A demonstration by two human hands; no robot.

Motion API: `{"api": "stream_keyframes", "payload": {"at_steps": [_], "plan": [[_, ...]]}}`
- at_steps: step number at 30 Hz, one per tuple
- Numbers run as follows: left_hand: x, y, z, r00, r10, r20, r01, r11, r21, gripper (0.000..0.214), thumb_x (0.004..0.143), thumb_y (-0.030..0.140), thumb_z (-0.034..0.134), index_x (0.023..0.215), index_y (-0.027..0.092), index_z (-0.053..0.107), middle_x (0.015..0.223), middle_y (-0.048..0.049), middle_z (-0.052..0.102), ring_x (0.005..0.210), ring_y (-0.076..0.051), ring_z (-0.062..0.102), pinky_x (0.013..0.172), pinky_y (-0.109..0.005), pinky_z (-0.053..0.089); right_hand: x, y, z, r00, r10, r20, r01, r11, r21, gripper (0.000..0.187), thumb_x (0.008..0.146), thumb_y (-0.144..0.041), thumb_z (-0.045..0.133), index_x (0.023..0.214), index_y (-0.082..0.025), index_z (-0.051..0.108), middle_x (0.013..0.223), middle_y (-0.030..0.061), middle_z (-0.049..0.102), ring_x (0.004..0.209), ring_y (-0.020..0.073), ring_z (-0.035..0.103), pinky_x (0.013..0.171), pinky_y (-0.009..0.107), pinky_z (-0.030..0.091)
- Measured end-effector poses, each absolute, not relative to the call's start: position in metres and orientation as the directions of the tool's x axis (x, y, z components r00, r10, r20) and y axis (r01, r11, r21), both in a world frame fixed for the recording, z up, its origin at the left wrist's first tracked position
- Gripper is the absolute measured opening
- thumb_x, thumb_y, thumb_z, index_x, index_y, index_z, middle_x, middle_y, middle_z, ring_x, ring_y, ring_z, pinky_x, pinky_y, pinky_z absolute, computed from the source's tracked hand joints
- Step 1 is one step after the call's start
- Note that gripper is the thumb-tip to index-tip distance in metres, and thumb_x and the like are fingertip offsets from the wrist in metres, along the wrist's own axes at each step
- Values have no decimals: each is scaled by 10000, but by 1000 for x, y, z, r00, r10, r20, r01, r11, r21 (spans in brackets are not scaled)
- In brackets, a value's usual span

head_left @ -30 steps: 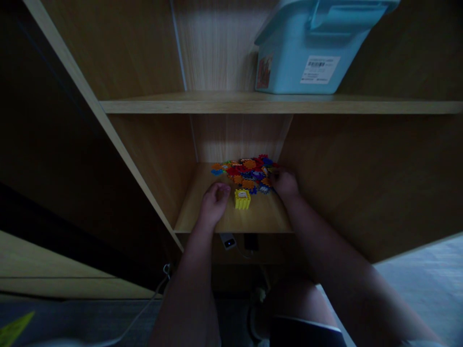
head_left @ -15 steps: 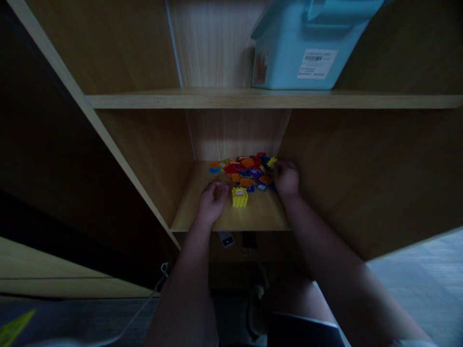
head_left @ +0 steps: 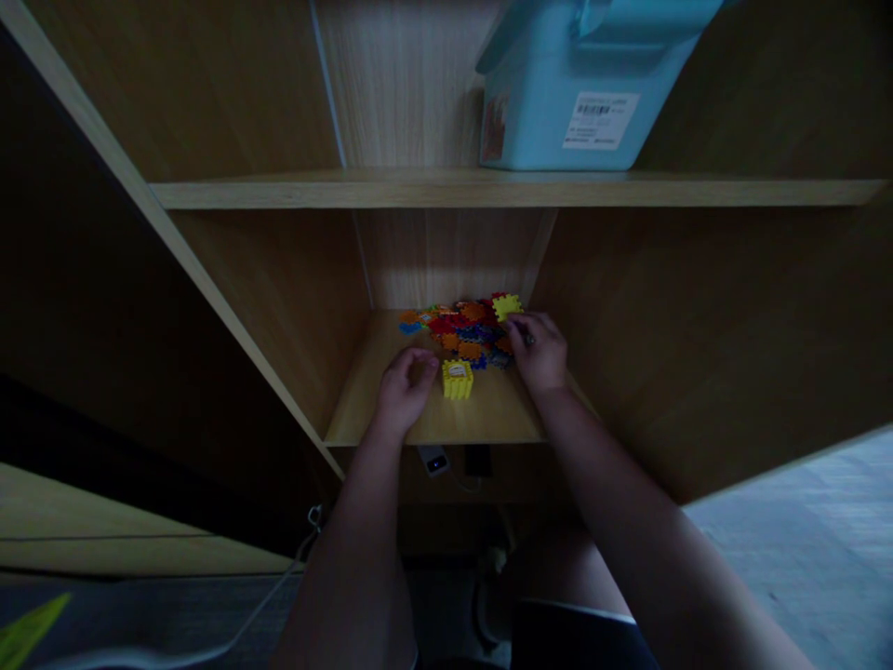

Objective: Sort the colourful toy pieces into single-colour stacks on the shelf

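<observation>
On the lower shelf, my right hand (head_left: 540,350) pinches a flat yellow building tile (head_left: 507,306) with notched edges, held above the right side of a pile. That pile of interlocking tiles (head_left: 469,326) is orange, red, blue and other colours. In front of it stands a block of yellow notched tiles (head_left: 458,380) with a pale label or picture on top; whether it is a stack or a cube I cannot tell. My left hand (head_left: 408,383) is just left of the yellow block, fingers curved with a gap between thumb and fingers, holding nothing visible.
Overhead, a light blue plastic bin (head_left: 565,112) sits on the upper shelf (head_left: 391,191). Wooden side walls enclose the compartment on both sides. Beneath the lower shelf are a small device with a lit display (head_left: 436,462) and a dark flat object (head_left: 478,461). A white cable (head_left: 269,596) runs along the floor.
My right hand has moved left and slightly toward me, bringing the yellow tile over the pile and turning its face more to view. My left hand stays beside the yellow block.
</observation>
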State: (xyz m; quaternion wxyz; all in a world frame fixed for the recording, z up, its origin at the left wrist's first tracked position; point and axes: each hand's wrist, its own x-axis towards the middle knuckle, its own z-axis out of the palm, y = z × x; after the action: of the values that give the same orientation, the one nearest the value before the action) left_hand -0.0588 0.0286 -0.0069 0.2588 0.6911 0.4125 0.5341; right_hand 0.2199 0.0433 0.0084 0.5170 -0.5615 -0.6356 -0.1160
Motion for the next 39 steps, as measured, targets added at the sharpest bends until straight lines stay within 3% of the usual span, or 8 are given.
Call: {"api": "stream_keyframes", "payload": {"at_steps": [9, 22, 30, 39], "plan": [[-60, 25, -5, 106, 824, 556, 306, -559, 771, 149, 1023, 380, 636, 1041, 252, 711, 1109, -65, 782, 1090, -239, 734, 1056, -416, 561, 225, 47, 2, 273, 610, 744, 766, 330, -552, 323, 1078, -401, 561, 1255, -179, 715, 1197, 144, 799, 1060, 257, 773, 987, 388, 599], [-61, 27, -5, 118, 816, 565, 306, -571, 762, 165, 1026, 396, 634, 1024, 253, 716, 1094, -61, 780, 1077, -232, 733, 1029, -397, 569, 232, 54, -7, 201, 706, 679, 748, 337, -572, 186, 1015, -334, 639, 1019, -211, 778, 1110, 104, 814, 1025, 253, 752, 995, 407, 574], [-60, 27, -8, 115, 817, 566, 305, -571, 762, 162, 1027, 396, 641, 1043, 256, 722, 1112, -59, 780, 1081, -230, 734, 1037, -397, 571, 234, 61, -11, 223, 714, 664, 708, 350, -613, 91, 954, -284, 745, 916, -227, 804, 1155, 110, 801, 1196, 262, 727, 1120, 443, 536], [-59, 26, -8, 126, 802, 584, 311, -591, 744, 184, 1016, 413, 676, 1078, 245, 718, 1114, -57, 780, 1098, -232, 732, 1039, -402, 567, 230, 60, -13, 123, 677, 726, 624, 516, -587, 246, 966, -511, 755, 968, -268, 784, 1186, 87, 775, 1078, 268, 738, 1015, 457, 584]]}}
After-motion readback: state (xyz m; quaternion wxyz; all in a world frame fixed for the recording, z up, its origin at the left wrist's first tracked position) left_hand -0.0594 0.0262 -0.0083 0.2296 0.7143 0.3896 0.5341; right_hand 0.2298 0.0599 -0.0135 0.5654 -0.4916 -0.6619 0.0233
